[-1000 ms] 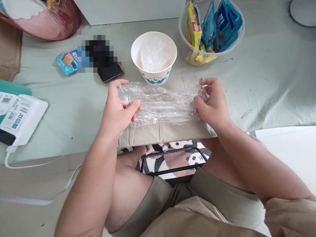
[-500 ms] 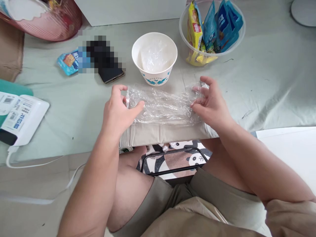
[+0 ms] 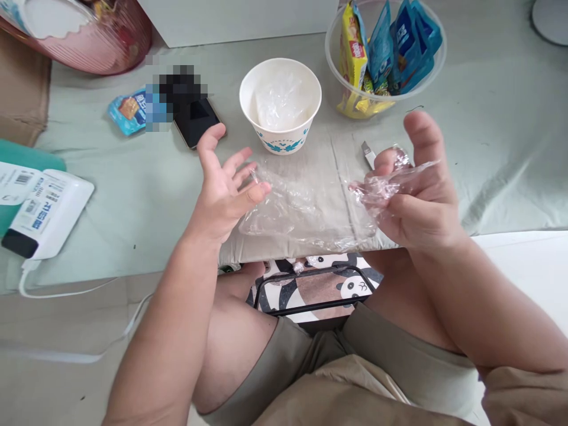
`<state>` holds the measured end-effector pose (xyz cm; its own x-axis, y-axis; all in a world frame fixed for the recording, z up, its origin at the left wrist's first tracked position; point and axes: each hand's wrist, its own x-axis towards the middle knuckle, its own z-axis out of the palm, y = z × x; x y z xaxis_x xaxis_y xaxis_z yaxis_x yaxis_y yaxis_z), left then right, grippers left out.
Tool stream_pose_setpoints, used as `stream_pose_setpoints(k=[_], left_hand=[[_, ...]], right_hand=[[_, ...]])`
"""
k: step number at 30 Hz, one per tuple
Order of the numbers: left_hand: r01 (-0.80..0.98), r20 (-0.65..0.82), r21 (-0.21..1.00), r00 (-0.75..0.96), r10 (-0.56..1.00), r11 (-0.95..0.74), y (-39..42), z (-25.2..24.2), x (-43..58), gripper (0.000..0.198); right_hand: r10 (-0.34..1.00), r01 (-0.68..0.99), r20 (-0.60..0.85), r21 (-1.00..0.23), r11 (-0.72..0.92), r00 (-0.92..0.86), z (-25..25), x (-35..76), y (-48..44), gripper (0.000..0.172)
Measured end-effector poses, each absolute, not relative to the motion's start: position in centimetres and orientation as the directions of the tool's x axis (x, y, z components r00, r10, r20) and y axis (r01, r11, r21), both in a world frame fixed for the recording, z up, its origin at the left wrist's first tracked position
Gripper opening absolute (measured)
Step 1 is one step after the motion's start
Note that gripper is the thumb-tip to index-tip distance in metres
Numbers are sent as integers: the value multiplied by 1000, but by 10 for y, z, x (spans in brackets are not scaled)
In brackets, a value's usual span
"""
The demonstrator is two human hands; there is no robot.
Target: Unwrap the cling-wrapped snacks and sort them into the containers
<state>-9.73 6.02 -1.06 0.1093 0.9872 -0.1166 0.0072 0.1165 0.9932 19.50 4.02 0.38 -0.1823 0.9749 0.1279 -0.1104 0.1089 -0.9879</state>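
A clear, crinkled plastic bag (image 3: 306,213) stretches between my hands, low over the table's front edge. My right hand (image 3: 421,195) pinches its gathered end between thumb and fingers, with the forefinger raised. The fingers of my left hand (image 3: 228,183) are spread, and the bag's other end lies against its fingertips without being gripped. Just beyond stands a white paper bowl (image 3: 286,142) with a blue leaf print; crumpled clear plastic (image 3: 281,100) rests inside it. A small metal-ended piece (image 3: 368,155) lies by my right fingers.
A clear tub (image 3: 331,68) of blue and yellow snack packets stands at the back right. Left of the bowl are a phone (image 3: 197,121) and a blue packet (image 3: 128,110). A white charger block (image 3: 62,207) with a cable sits at the left edge, a pink basket (image 3: 128,35) behind.
My right hand has turned and lifted to the right, bunching the bag's end in its fingers. My left hand has opened with fingers spread. The small metal-ended piece is now more exposed.
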Motion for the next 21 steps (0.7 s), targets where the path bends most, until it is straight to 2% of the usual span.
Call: stream_pose_setpoints(k=[3,6,9,11,12,14,16,18,20,21], left_hand=[[-102,-178,974,197,964,200,57,-4,-93,115],[-21,-271,955,354,895,297,56,3,-91,110],[212,-415,909,553,723,359,57,12,-92,79],[328,-477,878,653,588,349,58,17,-93,55],[339,-474,879,698,538,335,58,18,-93,48],[254,-386,917,757,528,307,59,17,-92,47],[102,-242,963,731,638,249,59,13,-91,58],[1,-124,987,637,761,160,58,9,-88,71],[-41,-85,989,622,778,140,55,8,-83,78],[-42,-107,983,666,738,180,54,9,-81,81]], right_hand=[[970,-144,67,-989,33,-236,5,204,42,74],[958,-217,1,-974,-64,-286,7,211,46,76],[942,-307,-22,-942,-131,-334,9,213,49,74],[943,-271,-45,-952,-140,-329,10,213,51,71],[946,-234,-63,-962,-142,-317,10,212,51,70],[946,-194,-100,-967,-166,-310,9,210,51,69],[924,-269,-110,-938,-218,-367,7,205,50,70],[885,-381,-80,-882,-278,-460,5,198,48,71],[856,-414,-51,-860,-299,-514,2,191,45,69],[853,-395,-51,-871,-293,-519,1,188,44,68]])
